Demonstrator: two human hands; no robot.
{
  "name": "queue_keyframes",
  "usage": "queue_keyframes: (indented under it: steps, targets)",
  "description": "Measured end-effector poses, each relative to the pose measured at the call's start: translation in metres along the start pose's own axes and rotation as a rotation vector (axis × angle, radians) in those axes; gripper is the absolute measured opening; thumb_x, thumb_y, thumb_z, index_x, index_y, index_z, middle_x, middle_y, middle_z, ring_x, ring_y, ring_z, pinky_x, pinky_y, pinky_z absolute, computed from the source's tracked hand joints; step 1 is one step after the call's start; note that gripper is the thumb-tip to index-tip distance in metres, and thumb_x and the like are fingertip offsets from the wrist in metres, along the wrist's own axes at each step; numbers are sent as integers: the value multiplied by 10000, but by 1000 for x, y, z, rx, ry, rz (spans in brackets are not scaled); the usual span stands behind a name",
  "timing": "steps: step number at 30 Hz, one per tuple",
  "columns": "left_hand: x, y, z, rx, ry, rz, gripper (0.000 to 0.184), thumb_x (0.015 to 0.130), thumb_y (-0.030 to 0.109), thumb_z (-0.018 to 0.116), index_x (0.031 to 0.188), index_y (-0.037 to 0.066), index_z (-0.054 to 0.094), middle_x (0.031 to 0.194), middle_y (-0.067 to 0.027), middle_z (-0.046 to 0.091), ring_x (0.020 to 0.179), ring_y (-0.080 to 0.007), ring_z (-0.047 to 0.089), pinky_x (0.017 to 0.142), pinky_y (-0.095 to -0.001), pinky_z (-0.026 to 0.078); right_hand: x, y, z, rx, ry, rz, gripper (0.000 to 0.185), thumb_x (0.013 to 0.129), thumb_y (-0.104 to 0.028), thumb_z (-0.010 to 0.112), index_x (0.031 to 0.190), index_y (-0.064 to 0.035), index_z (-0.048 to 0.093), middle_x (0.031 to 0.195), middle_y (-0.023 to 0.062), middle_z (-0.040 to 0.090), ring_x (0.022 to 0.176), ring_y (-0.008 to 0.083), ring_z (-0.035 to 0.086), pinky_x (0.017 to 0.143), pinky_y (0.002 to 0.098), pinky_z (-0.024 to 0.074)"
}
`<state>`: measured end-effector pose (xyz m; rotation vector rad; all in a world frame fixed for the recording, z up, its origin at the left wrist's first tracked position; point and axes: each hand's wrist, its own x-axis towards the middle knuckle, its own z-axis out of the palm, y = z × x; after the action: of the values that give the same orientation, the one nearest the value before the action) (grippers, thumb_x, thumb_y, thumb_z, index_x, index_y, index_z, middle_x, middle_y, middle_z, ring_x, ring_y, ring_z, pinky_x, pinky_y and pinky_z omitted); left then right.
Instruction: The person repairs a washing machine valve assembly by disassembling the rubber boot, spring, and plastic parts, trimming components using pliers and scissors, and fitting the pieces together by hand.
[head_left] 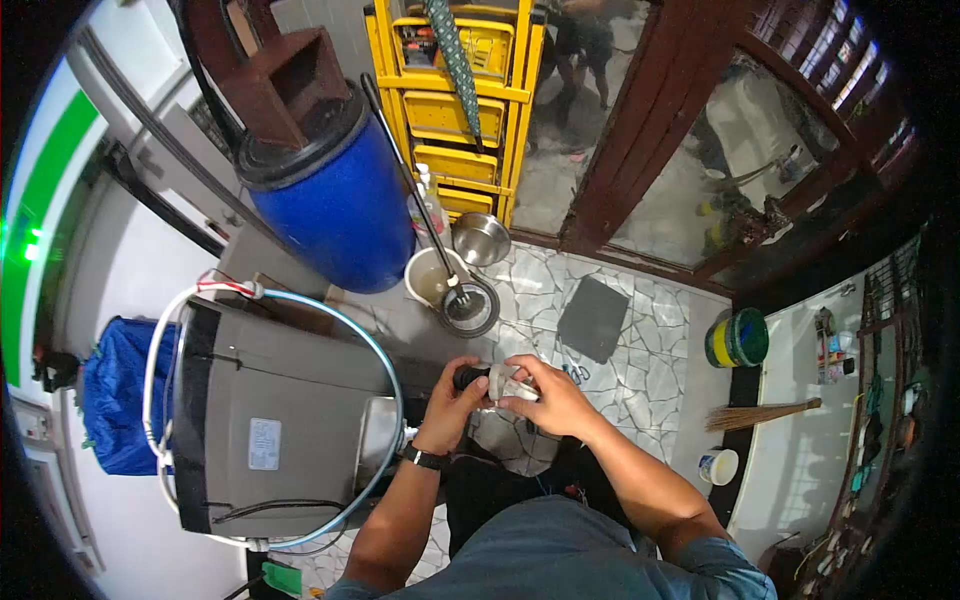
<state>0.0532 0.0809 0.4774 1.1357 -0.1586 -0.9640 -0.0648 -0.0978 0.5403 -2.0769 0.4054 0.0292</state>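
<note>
A pale label (pixel 264 444) sits on the grey unit (pixel 310 390), its lines of print too small to read; the white tub (pixel 718 466) by the right wall also bears markings, none legible, and no brand can be made out anywhere. The fitting (pixel 497 381), black at one end and pale at the other, is raised in front of the person's body, lying crosswise between the two hands. The left hand (pixel 455 396) grasps it around the black end, thumb on the near side; the right hand (pixel 546 396) grips the pale end between thumb and fingers. Both hands thus hold the one piece. The fingers cover much of it, so its full shape and any opening cannot be told. Beyond the right hand, the scissors (pixel 577 373) on the floor are partly hidden by it. A black-rimmed disc (pixel 470 308) overlaps the bucket (pixel 428 275), whose contents are unclear. Dark vignetting cuts off the shelf (pixel 872 400) at far right, its items hard to identify.
</note>
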Motion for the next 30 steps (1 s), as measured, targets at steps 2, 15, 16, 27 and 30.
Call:
queue_keyframes:
  steps: [2, 15, 16, 27, 30]
  targets:
    - [16, -31, -18, -75, -33, -78, 405, 997, 156, 690, 1343, 69, 498, 1306, -108, 563, 1098, -208, 641, 862, -388, 602, 6, 19, 9, -33, -42, 44, 628, 878, -339, 807, 1392, -108, 529, 1162, 218, 690, 1080, 370, 694, 881, 439, 546]
    - [93, -259, -59, -364, 38, -140, 415, 970, 119, 723, 1308, 96, 481, 1253, -84, 570, 1142, -217, 618, 944, -422, 596, 44, 254, 85, 54, -175, -4, 370, 957, -180, 717, 1261, -26, 574, 1201, 193, 696, 1200, 346, 655, 995, 411, 498]
    - [97, -266, -57, -293, 67, -134, 422, 963, 123, 735, 1307, 84, 494, 1256, -85, 575, 1134, -209, 619, 919, -397, 608, 44, 272, 89, 109, -201, 43, 370, 954, -177, 719, 1261, -28, 574, 1203, 185, 694, 1202, 333, 655, 996, 408, 498]
    - [173, -399, -98, 40, 108, -105, 380, 971, 223, 740, 1241, 24, 560, 1135, -72, 587, 1051, -170, 623, 834, -345, 603, 70, 436, 142, 126, -273, 52, 602, 828, -237, 859, 1292, -31, 535, 1258, 172, 631, 1169, 330, 639, 982, 419, 510]
    - [182, -411, -94, 342, 167, -60, 361, 1039, 336, 642, 1234, 48, 545, 985, -61, 630, 809, -112, 633, 662, -284, 542, 78, 423, 143, -85, -190, -97, 670, 798, -259, 879, 1315, -44, 511, 1258, 191, 616, 1131, 350, 648, 925, 426, 530]
